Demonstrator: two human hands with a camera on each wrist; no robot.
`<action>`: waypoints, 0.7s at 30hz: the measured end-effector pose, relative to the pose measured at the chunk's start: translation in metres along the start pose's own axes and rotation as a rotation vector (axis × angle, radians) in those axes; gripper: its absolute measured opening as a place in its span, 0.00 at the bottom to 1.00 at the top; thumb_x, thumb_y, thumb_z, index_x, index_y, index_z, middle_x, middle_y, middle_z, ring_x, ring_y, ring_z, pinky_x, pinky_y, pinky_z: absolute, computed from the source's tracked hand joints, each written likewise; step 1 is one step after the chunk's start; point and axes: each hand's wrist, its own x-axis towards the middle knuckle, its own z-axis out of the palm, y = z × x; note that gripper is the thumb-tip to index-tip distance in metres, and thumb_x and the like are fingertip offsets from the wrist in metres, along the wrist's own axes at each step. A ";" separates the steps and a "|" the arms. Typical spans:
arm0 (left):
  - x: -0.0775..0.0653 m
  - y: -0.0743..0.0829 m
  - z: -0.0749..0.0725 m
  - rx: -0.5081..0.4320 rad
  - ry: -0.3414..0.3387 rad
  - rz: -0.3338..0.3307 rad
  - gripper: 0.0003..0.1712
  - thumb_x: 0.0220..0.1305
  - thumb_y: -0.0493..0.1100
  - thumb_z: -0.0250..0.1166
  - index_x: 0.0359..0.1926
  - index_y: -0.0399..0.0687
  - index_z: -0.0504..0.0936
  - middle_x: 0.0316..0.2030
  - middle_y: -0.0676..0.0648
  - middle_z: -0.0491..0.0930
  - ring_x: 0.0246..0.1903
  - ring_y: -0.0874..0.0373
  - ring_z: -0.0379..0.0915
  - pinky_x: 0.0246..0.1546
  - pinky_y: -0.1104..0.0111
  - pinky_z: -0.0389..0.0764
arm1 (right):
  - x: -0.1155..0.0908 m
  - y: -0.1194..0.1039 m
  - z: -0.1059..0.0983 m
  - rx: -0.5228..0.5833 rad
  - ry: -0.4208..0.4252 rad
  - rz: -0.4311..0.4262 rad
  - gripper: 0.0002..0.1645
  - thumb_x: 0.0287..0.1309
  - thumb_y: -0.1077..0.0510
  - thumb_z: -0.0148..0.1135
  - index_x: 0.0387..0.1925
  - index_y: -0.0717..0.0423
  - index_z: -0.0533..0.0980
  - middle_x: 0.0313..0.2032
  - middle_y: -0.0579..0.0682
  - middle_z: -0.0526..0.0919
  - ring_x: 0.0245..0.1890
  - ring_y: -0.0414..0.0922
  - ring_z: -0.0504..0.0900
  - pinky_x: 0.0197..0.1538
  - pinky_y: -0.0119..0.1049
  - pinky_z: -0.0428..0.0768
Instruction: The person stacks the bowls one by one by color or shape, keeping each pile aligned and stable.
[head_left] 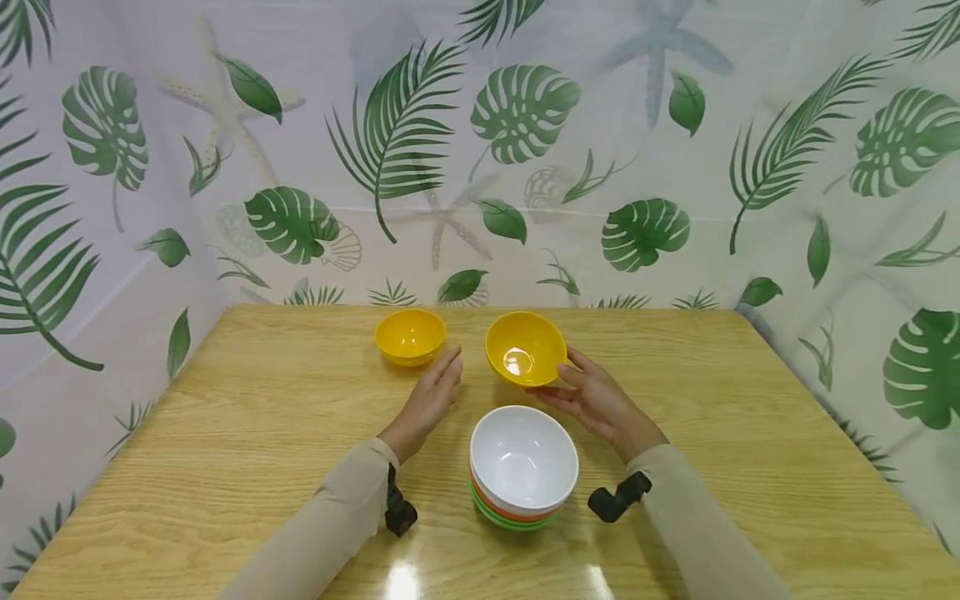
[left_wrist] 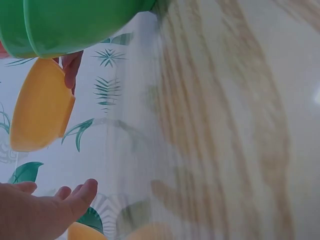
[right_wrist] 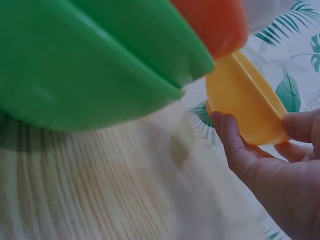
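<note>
My right hand (head_left: 592, 396) grips a yellow bowl (head_left: 525, 350) by its right side, thumb near the rim and fingers beneath. The bowl is tilted toward me and raised over the table, as the right wrist view shows. My left hand (head_left: 429, 398) has its fingers extended and holds nothing. Just beyond its fingertips, a second yellow bowl (head_left: 409, 337) sits upright at the back of the table. Between my forearms stands a stack of nested bowls, with a white bowl (head_left: 525, 458) on top, an orange bowl (right_wrist: 217, 25) under it and green bowls (right_wrist: 100, 75) at the bottom.
The wooden table (head_left: 262, 433) reaches back to a white cloth (head_left: 525, 275) printed with green leaves, which also hangs along both sides. A black wrist camera (head_left: 400, 508) is strapped to my left sleeve, and another camera (head_left: 618, 497) to my right.
</note>
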 end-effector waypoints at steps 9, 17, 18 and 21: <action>0.002 0.005 0.003 -0.082 -0.156 0.004 0.34 0.77 0.59 0.33 0.76 0.54 0.43 0.75 0.46 0.44 0.69 0.39 0.53 0.65 0.47 0.62 | -0.002 0.002 0.005 -0.163 -0.106 -0.026 0.35 0.74 0.54 0.44 0.76 0.48 0.45 0.68 0.64 0.60 0.54 0.52 0.78 0.62 0.48 0.71; -0.001 0.005 0.005 -0.137 -0.226 0.000 0.34 0.76 0.60 0.34 0.76 0.60 0.37 0.75 0.47 0.43 0.65 0.41 0.61 0.65 0.49 0.64 | -0.003 0.005 0.008 -0.169 -0.127 -0.031 0.35 0.73 0.54 0.46 0.75 0.46 0.46 0.67 0.62 0.63 0.54 0.50 0.79 0.59 0.44 0.74; -0.001 0.005 0.006 -0.152 -0.233 0.002 0.34 0.76 0.59 0.34 0.76 0.60 0.37 0.75 0.47 0.43 0.65 0.41 0.61 0.65 0.49 0.64 | -0.004 0.005 0.008 -0.172 -0.128 -0.032 0.35 0.73 0.54 0.45 0.75 0.46 0.46 0.67 0.62 0.63 0.54 0.50 0.79 0.59 0.44 0.75; -0.002 0.004 0.007 -0.219 -0.249 -0.006 0.33 0.77 0.58 0.34 0.76 0.61 0.37 0.74 0.48 0.45 0.65 0.42 0.62 0.64 0.50 0.65 | -0.006 0.005 0.009 -0.163 -0.126 -0.031 0.35 0.73 0.53 0.45 0.75 0.46 0.46 0.67 0.60 0.64 0.54 0.50 0.79 0.59 0.44 0.75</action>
